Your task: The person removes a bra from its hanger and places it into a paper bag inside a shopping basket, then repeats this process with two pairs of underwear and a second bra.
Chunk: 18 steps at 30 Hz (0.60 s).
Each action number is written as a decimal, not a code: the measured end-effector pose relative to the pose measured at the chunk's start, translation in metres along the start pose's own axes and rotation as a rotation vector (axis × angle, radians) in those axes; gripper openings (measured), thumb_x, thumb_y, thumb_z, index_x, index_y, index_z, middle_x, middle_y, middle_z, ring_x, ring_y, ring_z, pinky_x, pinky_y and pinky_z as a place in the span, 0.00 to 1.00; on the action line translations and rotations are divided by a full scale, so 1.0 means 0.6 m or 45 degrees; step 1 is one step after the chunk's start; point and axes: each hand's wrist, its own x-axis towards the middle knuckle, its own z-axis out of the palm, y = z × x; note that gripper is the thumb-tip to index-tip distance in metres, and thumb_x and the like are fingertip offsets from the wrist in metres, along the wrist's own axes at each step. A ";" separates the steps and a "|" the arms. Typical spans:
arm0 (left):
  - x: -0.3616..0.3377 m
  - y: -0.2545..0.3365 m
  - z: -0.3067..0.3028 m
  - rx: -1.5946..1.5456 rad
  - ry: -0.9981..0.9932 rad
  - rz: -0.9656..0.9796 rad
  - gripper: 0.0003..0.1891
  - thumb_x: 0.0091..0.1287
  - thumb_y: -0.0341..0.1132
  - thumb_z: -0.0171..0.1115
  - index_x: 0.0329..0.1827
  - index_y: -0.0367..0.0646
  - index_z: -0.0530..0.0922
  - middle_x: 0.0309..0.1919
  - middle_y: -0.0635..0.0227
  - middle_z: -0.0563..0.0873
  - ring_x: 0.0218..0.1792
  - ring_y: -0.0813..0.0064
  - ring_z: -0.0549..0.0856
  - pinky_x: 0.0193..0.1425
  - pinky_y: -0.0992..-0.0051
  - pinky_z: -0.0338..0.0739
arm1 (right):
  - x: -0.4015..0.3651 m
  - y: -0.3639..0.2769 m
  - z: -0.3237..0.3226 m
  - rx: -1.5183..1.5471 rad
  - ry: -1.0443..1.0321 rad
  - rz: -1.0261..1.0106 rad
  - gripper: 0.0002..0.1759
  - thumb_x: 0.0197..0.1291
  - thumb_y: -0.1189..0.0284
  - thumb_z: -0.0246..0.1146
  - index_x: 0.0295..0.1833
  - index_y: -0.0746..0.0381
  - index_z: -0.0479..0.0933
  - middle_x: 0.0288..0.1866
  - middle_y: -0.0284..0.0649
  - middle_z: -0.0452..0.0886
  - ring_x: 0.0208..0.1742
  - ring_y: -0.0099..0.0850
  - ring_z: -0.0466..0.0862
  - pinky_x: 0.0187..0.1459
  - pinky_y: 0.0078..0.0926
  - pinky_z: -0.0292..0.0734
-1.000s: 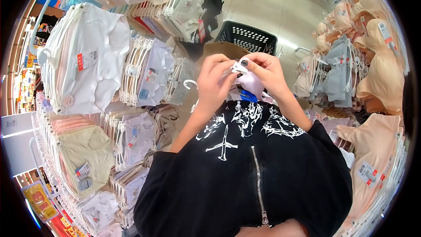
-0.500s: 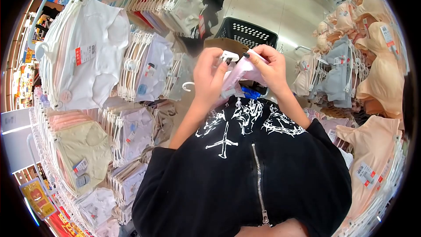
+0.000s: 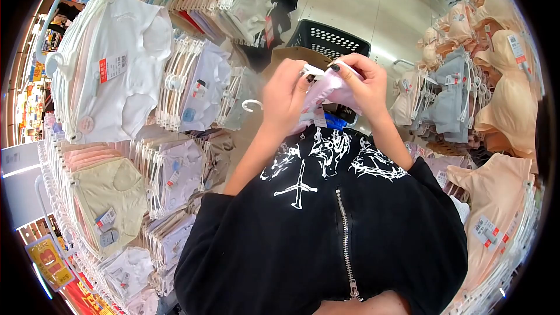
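In front of my chest, my left hand (image 3: 283, 96) is closed on the white clip end (image 3: 314, 71) of a clothes hanger. The hanger's white hook (image 3: 252, 104) sticks out on the left of that hand. My right hand (image 3: 367, 84) pinches the upper edge of a pale pink pair of underpants (image 3: 331, 88) between thumb and fingers. The pink cloth spans the gap between both hands, its edge close to the clip. Whether the clip grips the cloth is hidden by my fingers. A small white tag (image 3: 319, 118) hangs below the cloth.
A black perforated basket (image 3: 332, 38) and a brown cardboard piece (image 3: 286, 53) are beyond my hands. Racks of hanging underpants (image 3: 122, 64) line the left. Bras (image 3: 504, 81) hang on the right. Pale tiled floor (image 3: 350, 0) shows ahead.
My hands have come slightly closer together, bringing the pink cloth's edge nearer the clip. My left hand has turned a little, and the hanger's hook shows more fully.
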 end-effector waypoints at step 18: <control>0.001 -0.007 0.028 -0.163 -0.104 -0.113 0.05 0.60 0.29 0.53 0.32 0.35 0.74 0.25 0.64 0.75 0.25 0.72 0.75 0.30 0.78 0.68 | 0.000 -0.006 -0.011 0.053 0.020 -0.068 0.04 0.53 0.78 0.60 0.33 0.68 0.77 0.30 0.32 0.78 0.31 0.16 0.75 0.34 0.12 0.69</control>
